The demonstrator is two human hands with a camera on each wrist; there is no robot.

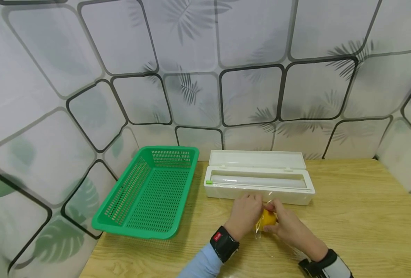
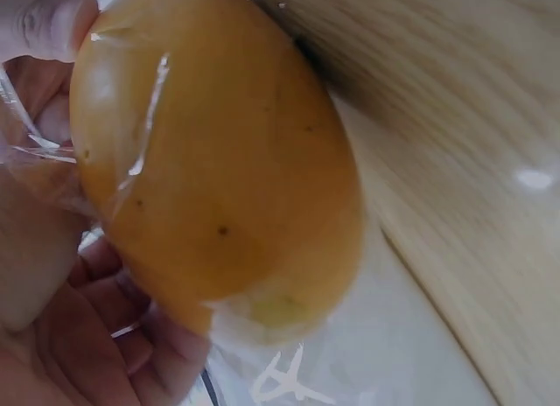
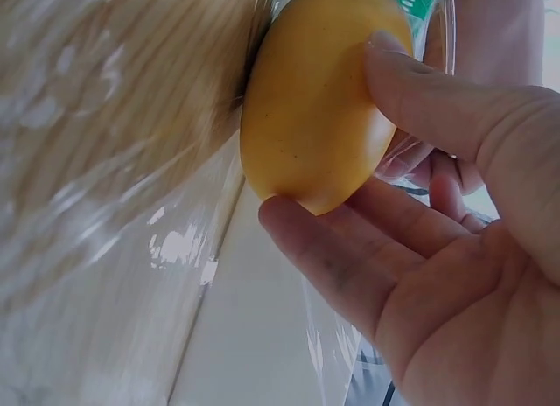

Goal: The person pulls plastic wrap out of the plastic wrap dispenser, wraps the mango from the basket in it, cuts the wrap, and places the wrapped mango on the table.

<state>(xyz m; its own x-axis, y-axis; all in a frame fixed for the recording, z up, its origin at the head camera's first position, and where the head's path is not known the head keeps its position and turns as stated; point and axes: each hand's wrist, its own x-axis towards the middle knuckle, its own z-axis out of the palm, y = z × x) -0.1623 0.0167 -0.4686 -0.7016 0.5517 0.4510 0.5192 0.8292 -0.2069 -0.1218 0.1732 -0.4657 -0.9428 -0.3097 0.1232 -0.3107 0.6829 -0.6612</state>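
Note:
A yellow-orange mango [image 1: 269, 218] with small dark specks is partly covered by clear plastic wrap [image 2: 144, 126]. My right hand [image 1: 294, 227] holds it, with the thumb on its side and a fingertip at its end in the right wrist view. Close on the mango's other side, my left hand [image 1: 243, 218] has its fingers curled, gripping the wrap against the fruit. Film stretches from the front of a white wrap dispenser box [image 1: 261, 195] to both hands. The box's lid stands open, showing the roll [image 1: 257, 181] inside.
A green plastic basket [image 1: 157, 199] stands left of the dispenser on the wooden table [image 1: 358, 216]. A green slider [image 1: 209, 182] sits at the box's left end. Behind the table hangs a patterned cloth [image 1: 250, 96].

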